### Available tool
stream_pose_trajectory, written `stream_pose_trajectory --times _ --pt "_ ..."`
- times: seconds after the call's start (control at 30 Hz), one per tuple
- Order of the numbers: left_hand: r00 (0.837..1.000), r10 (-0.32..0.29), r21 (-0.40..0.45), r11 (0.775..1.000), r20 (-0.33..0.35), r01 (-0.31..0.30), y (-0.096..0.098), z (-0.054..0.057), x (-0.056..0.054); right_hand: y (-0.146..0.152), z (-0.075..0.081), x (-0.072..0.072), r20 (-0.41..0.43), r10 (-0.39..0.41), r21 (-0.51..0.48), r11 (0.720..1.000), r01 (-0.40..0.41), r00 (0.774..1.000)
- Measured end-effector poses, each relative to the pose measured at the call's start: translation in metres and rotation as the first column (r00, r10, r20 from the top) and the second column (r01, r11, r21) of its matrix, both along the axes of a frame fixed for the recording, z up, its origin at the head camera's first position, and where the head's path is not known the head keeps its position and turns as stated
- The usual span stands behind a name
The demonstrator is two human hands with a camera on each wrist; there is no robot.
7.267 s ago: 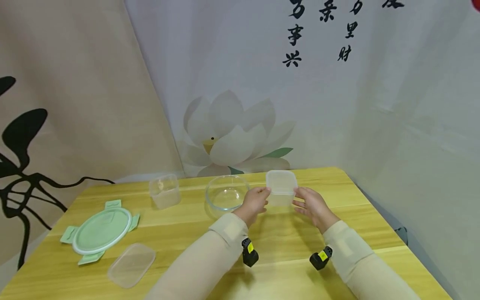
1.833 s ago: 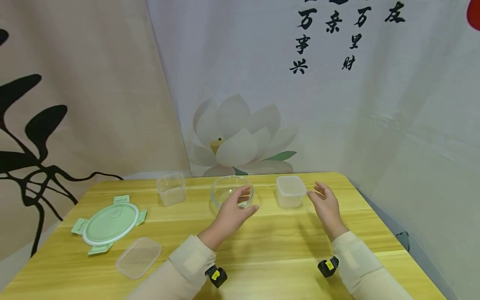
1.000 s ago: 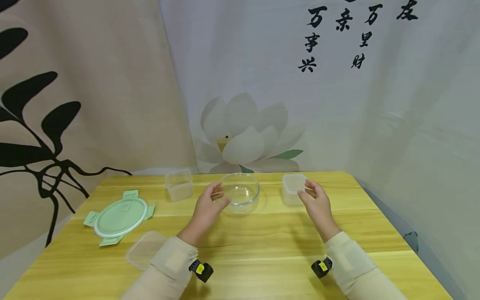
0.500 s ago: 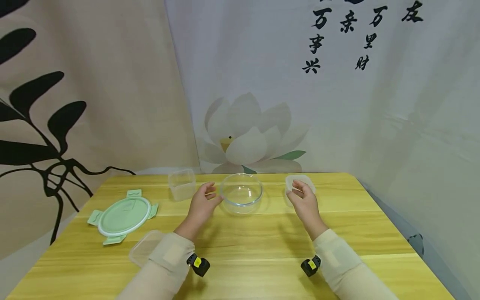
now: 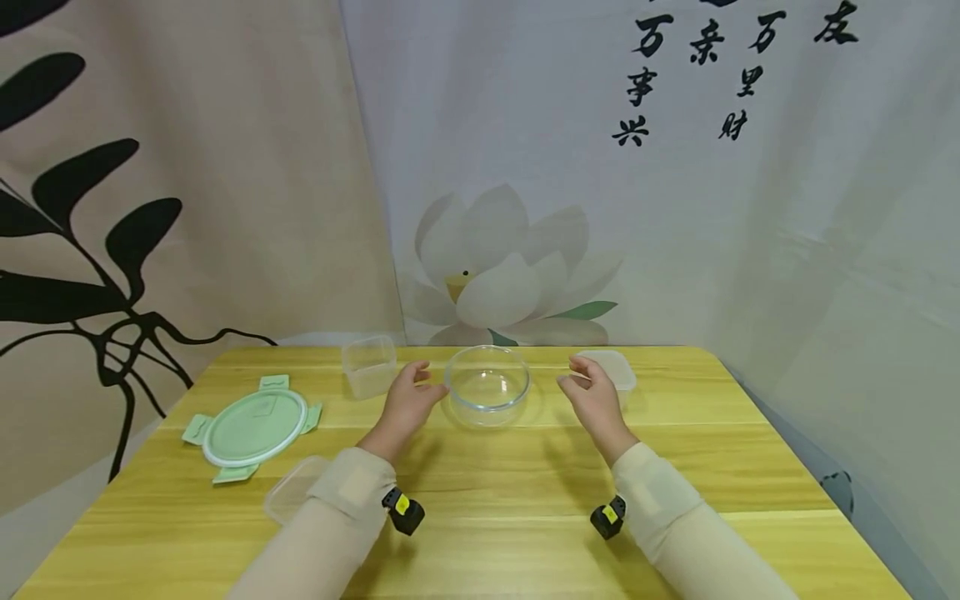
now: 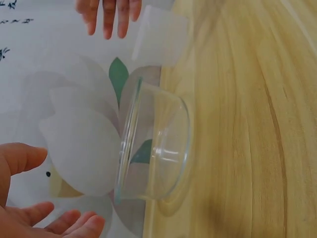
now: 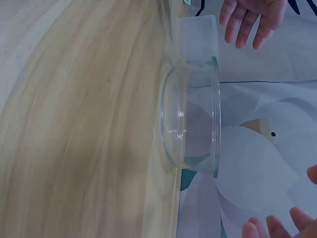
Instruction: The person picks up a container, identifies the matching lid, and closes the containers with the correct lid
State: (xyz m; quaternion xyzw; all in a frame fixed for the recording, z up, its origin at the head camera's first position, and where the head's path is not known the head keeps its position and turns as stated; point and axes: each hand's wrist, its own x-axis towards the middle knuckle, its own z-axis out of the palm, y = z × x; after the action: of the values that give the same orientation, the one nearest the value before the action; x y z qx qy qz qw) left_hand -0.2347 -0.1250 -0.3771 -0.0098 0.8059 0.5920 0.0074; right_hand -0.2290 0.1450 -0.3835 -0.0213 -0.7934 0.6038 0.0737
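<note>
A round clear glass bowl [image 5: 487, 408] stands on the wooden table between my two hands, and both wrist views show it from the side. My left hand [image 5: 405, 410] is at the bowl's left, its fingers relaxed and holding nothing; in the left wrist view its thumb and fingers are apart from the glass. On the other side my right hand [image 5: 596, 407] hovers with loosely bent, free fingers. It partly hides a lidded square plastic container [image 5: 618, 371] behind it. The right wrist view shows a gap between the right fingertips [image 7: 275, 225] and the bowl [image 7: 193, 119].
An uncovered square plastic container [image 5: 370, 371] stands left of the bowl. Farther left lies a round green lid [image 5: 255, 427] with clip flaps. A translucent square lid [image 5: 288, 492] is partly under the left sleeve. A printed curtain hangs behind the table's [image 5: 510, 533] back edge.
Earlier both hands were at the lidded container; they have come off it. The left hand has moved left past the bowl, and the right hand has lately shifted left toward it.
</note>
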Motion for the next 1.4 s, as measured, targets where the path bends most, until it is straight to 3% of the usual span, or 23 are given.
stream_pose_trajectory --times 0.27,0.77,1.23,1.4 --pt "1.0 -0.008 -0.056 0.998 0.018 0.009 0.01 -0.001 -0.008 -0.008 0.0 -0.008 0.058 0.023 0.029 0.999 -0.025 0.998" --pt "0.999 -0.005 -0.037 0.999 0.039 0.007 0.013 -0.01 -0.017 -0.015 -0.005 -0.021 0.111 0.007 0.058 0.998 -0.013 0.994" --pt "0.996 0.022 -0.032 0.999 0.083 -0.019 0.014 -0.013 -0.026 -0.016 -0.013 -0.032 0.192 0.062 -0.03 0.998 -0.057 0.979" --pt "0.992 0.034 0.032 0.999 0.123 -0.038 0.012 -0.015 -0.029 -0.014 -0.018 -0.037 0.251 0.094 -0.049 0.995 -0.084 0.963"
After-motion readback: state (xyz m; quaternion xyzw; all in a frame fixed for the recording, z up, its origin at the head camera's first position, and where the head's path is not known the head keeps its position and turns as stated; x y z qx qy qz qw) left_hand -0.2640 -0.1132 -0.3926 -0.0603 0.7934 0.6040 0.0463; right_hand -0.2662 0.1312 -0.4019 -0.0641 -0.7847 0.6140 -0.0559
